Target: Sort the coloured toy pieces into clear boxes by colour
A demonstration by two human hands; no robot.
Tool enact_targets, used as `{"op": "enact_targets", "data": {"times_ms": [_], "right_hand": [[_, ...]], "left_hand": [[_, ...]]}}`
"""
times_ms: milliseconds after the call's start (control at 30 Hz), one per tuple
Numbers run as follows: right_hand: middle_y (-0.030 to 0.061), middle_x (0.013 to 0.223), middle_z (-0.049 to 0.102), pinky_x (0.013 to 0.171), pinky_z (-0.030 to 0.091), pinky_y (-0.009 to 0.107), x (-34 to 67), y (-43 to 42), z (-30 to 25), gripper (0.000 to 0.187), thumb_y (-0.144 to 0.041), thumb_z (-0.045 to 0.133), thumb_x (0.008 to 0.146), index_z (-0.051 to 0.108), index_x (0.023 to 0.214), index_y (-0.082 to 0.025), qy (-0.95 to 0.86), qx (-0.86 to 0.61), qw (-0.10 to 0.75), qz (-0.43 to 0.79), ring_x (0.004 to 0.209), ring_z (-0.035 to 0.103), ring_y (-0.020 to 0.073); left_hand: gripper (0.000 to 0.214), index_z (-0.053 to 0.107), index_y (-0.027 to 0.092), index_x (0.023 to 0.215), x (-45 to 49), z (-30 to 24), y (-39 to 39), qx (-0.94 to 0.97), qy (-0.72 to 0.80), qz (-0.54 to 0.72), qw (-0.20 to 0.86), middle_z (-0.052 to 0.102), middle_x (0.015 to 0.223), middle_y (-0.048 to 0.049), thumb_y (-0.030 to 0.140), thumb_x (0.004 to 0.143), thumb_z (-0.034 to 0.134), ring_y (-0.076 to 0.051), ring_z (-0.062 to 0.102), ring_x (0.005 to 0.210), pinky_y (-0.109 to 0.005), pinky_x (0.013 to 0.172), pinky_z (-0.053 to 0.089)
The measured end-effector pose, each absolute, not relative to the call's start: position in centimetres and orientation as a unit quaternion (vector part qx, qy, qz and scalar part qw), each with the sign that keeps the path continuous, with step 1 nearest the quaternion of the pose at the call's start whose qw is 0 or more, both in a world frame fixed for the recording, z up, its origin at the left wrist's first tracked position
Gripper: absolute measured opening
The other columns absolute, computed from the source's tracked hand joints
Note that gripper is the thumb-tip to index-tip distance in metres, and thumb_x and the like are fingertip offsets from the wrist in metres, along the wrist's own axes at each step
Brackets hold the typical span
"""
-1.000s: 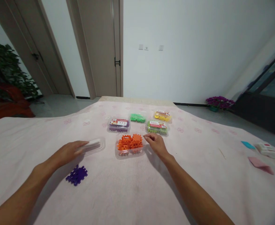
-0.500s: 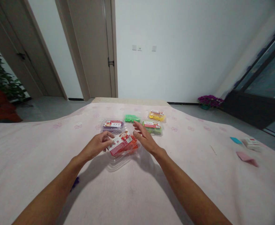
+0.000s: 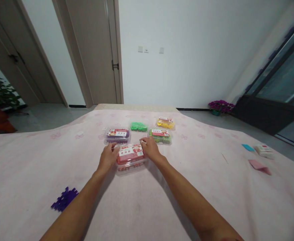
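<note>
Both hands are on a clear plastic clamshell box [image 3: 130,157] with red pieces inside and a red-and-white label on its lid. My left hand [image 3: 108,156] grips its left end with bent fingers. At the right end, my right hand [image 3: 150,149] has its fingers closed around the edge. Behind it stand a box of purple pieces [image 3: 118,135], a box of bright green pieces [image 3: 138,126], a box of light green pieces [image 3: 160,136] and a box of yellow pieces [image 3: 165,123].
A flat purple interlocked piece [image 3: 64,199] lies left of my left forearm. On the right are a blue card [image 3: 248,147], a white packet [image 3: 264,151], a folded pink cloth [image 3: 259,166] and a thin stick [image 3: 224,158]. A pink floral cloth [image 3: 141,207] covers the table.
The red box has turned from a slant to nearly square-on and sits flatter. My right hand has come down onto its right end. More of the purple piece shows beside my left forearm.
</note>
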State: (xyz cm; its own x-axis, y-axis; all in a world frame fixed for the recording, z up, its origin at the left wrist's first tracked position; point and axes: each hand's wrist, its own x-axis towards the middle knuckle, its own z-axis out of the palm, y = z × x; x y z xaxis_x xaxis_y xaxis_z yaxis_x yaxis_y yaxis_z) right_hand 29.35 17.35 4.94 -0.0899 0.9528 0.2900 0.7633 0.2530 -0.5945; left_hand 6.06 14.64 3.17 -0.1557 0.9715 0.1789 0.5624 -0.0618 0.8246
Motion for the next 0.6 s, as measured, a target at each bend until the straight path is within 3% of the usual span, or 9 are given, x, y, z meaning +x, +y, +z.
{"op": "enact_targets", "data": {"times_ms": [133, 333, 600], "right_hand": [[0.0085, 0.107, 0.073, 0.092, 0.043, 0.028, 28.9, 18.3, 4.8, 0.027, -0.022, 0.050, 0.095, 0.074, 0.106, -0.017, -0.736, -0.585, 0.288, 0.184, 0.103, 0.062, 0.0192], [0.0086, 0.109, 0.074, 0.086, 0.045, 0.025, 28.8, 18.9, 4.2, 0.033, -0.021, 0.041, 0.100, 0.072, 0.108, -0.017, -0.743, -0.588, 0.258, 0.188, 0.100, 0.065, 0.0175], [0.0139, 0.106, 0.071, 0.085, 0.041, 0.025, 28.8, 19.8, 4.1, 0.033, -0.014, 0.038, 0.099, 0.070, 0.093, -0.012, -0.765, -0.586, 0.192, 0.185, 0.101, 0.062, 0.0194]], "left_hand": [[0.041, 0.068, 0.014, 0.112, 6.0, 2.4, 14.7, 0.576, 0.632, 0.429, 0.291, 0.072, 0.116, -0.0149, 0.041, 0.091, 0.045, -0.026, 0.068, 0.104, -0.038, 0.094, 0.048], [0.038, 0.071, 0.013, 0.105, 6.3, 2.4, 15.3, 0.539, 0.604, 0.470, 0.352, 0.075, 0.105, -0.0129, 0.038, 0.085, 0.051, -0.025, 0.069, 0.097, -0.036, 0.090, 0.050], [0.046, 0.066, 0.012, 0.114, 7.4, 2.5, 14.8, 0.432, 0.551, 0.541, 0.466, 0.075, 0.090, -0.0096, 0.036, 0.076, 0.057, -0.020, 0.070, 0.075, -0.030, 0.069, 0.055]]}}
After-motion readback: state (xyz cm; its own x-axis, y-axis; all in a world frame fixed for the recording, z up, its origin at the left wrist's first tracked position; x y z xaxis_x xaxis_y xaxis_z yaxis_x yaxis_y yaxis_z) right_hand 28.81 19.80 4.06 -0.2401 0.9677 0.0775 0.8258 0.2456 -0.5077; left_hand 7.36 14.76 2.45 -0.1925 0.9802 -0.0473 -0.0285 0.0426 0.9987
